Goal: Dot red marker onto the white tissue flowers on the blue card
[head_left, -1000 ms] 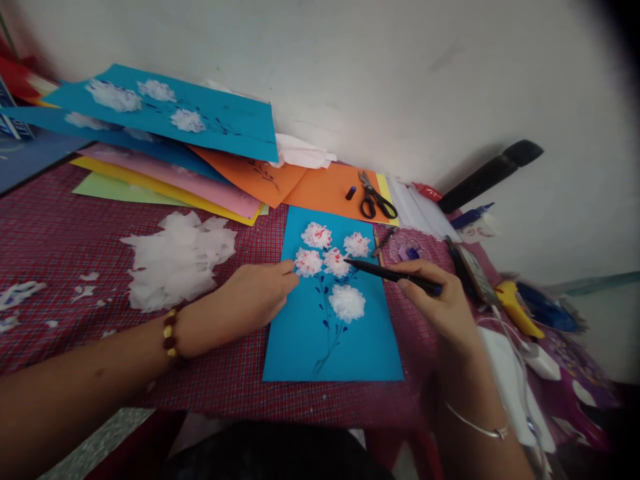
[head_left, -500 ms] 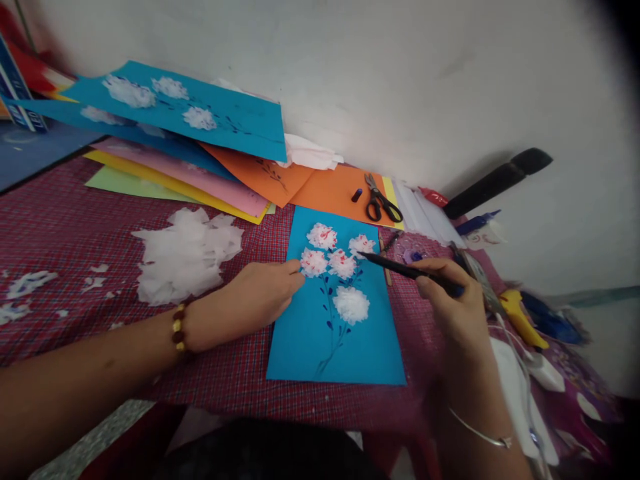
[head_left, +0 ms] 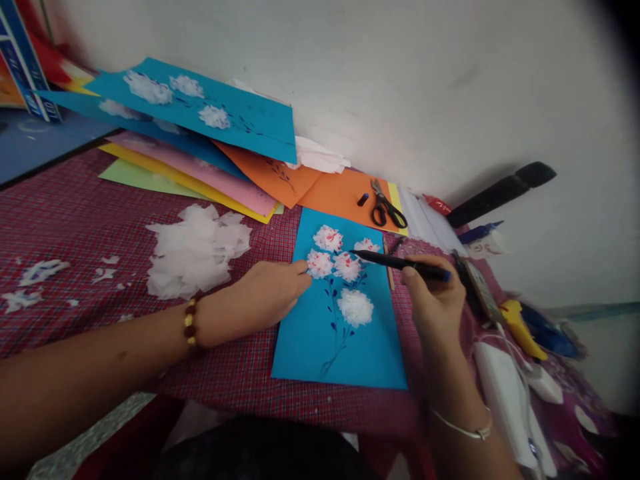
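A blue sheet of card (head_left: 305, 347) lies on the table with several white tissue-paper flowers on it. Red marks speckle the upper flowers (head_left: 328, 238), while the lowest flower (head_left: 355, 307) is plain white. Dark blue stems and leaves are drawn below them. My right hand (head_left: 437, 290) grips a black marker (head_left: 395, 261), its tip over the upper flowers; whether it touches paper I cannot tell. My left hand (head_left: 275, 293) lies across the card's left edge, fingers pinched together beside the left flower (head_left: 320, 264). What is between those fingertips is hidden.
White tissue pieces (head_left: 195, 250) lie left of the card. Behind are stacked coloured sheets (head_left: 240, 193), a blue card with white flowers (head_left: 260, 123), scissors (head_left: 385, 207) and a marker cap (head_left: 363, 199). A phone (head_left: 480, 290) and white cable (head_left: 517, 380) are at right.
The marker tip has moved left, from the upper right flower toward the middle of the upper flowers. My left hand stays by the left flower. The view has shifted slightly.
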`<state>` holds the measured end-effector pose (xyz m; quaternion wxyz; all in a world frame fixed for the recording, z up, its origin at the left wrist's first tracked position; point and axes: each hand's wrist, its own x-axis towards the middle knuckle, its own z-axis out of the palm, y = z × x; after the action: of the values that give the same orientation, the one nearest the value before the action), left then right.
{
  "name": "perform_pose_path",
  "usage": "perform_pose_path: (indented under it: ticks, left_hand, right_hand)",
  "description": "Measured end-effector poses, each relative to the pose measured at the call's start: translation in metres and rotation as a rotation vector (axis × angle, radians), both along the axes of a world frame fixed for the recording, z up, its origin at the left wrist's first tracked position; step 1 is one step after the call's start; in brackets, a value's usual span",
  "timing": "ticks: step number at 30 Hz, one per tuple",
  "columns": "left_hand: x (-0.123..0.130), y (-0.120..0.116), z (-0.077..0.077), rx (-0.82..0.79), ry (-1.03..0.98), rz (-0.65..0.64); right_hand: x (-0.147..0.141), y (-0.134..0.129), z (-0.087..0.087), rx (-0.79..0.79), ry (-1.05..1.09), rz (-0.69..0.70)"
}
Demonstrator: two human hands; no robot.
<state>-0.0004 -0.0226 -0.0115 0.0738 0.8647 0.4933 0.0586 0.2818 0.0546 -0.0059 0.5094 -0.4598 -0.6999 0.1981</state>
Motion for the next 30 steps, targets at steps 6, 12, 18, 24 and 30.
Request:
perform_pose_path:
  ticks: [6,12,18,24,30]
  left_hand:
    - [0.000,0.000,-0.001,-0.005,-0.007,-0.003]
    - [0.001,0.000,0.001,-0.026,-0.023,0.003]
    - [0.001,0.000,-0.002,-0.002,-0.022,0.005]
    - [0.000,0.001,-0.003,0.039,-0.020,-0.002]
    - [0.002,0.001,0.005,-0.008,0.006,0.004]
  right_hand:
    - [-0.005,0.001,0.001,0.023,-0.154,-0.021]
    - [-0.011,-0.004,0.000,0.074,-0.116,-0.010]
    - [-0.009,-0.002,-0.001,0.061,-0.151,-0.037]
    - [-0.019,-0.009,-0.001,0.089,-0.173,0.023]
    - [-0.013,-0.016,0.004,0.055,-0.286,0.129]
